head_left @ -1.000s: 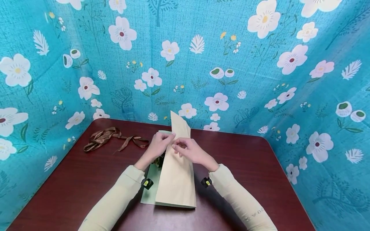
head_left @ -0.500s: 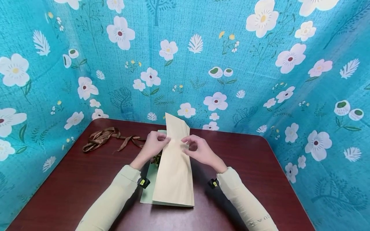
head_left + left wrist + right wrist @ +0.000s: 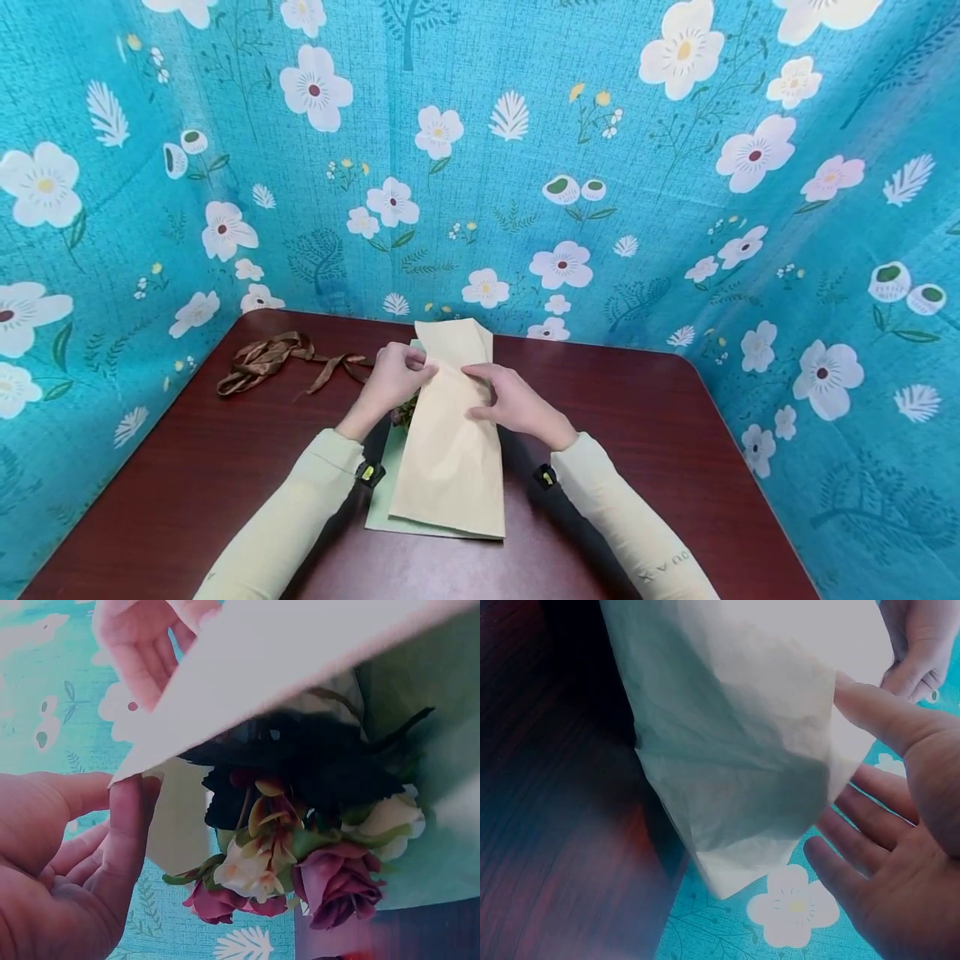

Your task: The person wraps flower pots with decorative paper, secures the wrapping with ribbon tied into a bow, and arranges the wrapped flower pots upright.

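A folded sheet of cream wrapping paper (image 3: 453,475) stands up over a pale green sheet (image 3: 382,512). Its left edge is pinched between the thumb and fingertip of my left hand (image 3: 393,379). My right hand (image 3: 521,404) touches the paper's right part, its thumb and fingers spread and mostly straight. In the left wrist view, artificial flowers lie under the paper: a dusky pink rose (image 3: 337,881), a cream blossom (image 3: 251,870) and dark leaves (image 3: 300,757). From above, the paper hides most of this bouquet.
A brown ribbon (image 3: 266,358) lies loosely bundled at the back left of the dark red table (image 3: 600,400), one end trailing toward the paper. Behind the table hangs a blue floral curtain (image 3: 480,208).
My right hand has come away from beside the left hand and moved rightward across the paper. My left hand has shifted slightly left, and the paper's top has tipped lower.
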A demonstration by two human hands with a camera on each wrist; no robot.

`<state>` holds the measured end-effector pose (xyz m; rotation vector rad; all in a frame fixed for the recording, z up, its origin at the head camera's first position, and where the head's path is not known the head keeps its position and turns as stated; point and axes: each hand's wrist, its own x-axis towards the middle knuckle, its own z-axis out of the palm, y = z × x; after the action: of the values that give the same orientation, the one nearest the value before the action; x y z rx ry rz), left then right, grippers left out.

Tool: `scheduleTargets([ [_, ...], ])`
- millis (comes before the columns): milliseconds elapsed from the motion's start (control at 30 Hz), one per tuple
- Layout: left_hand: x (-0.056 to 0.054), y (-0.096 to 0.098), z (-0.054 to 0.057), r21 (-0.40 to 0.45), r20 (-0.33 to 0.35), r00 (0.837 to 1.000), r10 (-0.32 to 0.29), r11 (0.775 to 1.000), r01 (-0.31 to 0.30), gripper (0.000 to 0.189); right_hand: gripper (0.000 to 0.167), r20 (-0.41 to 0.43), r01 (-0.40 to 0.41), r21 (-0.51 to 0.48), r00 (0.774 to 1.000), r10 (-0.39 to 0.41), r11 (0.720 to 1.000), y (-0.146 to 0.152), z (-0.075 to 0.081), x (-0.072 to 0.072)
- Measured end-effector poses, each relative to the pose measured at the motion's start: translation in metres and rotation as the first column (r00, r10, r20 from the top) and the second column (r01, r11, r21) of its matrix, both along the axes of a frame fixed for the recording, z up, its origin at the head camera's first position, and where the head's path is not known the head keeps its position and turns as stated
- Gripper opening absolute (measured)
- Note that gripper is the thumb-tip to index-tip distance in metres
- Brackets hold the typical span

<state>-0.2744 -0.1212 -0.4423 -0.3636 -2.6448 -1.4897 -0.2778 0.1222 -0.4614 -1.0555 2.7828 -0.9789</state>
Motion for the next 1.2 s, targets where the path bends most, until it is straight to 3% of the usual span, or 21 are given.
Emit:
scheduleTargets([
  [267, -0.003, -0.003, 0.001, 0.061, 0.078, 0.995, 0.057, 0.996, -0.062, 0.017, 0.069, 0.010, 0.068, 0.081, 0.998, -0.069, 0.994, -0.011, 0.001, 0.001],
  [433, -0.003, -0.001, 0.000, 0.026, 0.060, 0.994, 0.093, 0.995, -0.094, 0.021, 0.071, 0.017, 0.102, 0.147, 0.994, -0.105, 0.984, -0.014, 0.002, 0.003],
  [600, 0.001, 0.000, 0.000, -0.069, -0.062, 0.990, 0.125, 0.989, -0.129, 0.014, 0.074, -0.023, 0.080, 0.210, 0.997, -0.077, 0.974, -0.015, 0.000, 0.003],
  [700, 0.003, 0.002, 0.002, -0.137, -0.178, 0.976, 0.122, 0.980, -0.147, 0.011, 0.076, -0.040, 0.071, 0.217, 0.997, -0.064, 0.974, -0.015, 0.000, 0.004],
  [800, 0.007, 0.006, 0.006, -0.181, -0.261, 0.963, 0.073, 0.976, -0.123, 0.012, 0.077, -0.053, 0.076, 0.226, 0.996, -0.065, 0.971, -0.016, 0.000, 0.004],
  [900, 0.011, 0.014, 0.008, -0.228, -0.300, 0.954, -0.028, 0.973, -0.043, 0.018, 0.076, -0.062, 0.090, 0.234, 0.995, -0.078, 0.968, -0.016, -0.001, 0.004],
  [1033, 0.018, 0.025, 0.008, -0.292, -0.288, 0.945, -0.157, 0.954, 0.069, 0.025, 0.075, -0.085, 0.100, 0.243, 0.993, -0.082, 0.965, -0.018, -0.003, 0.004],
  [1200, 0.020, 0.034, 0.002, -0.369, -0.266, 0.919, -0.291, 0.911, 0.182, 0.027, 0.074, -0.128, 0.122, 0.256, 0.988, -0.091, 0.959, -0.020, -0.004, 0.004],
])
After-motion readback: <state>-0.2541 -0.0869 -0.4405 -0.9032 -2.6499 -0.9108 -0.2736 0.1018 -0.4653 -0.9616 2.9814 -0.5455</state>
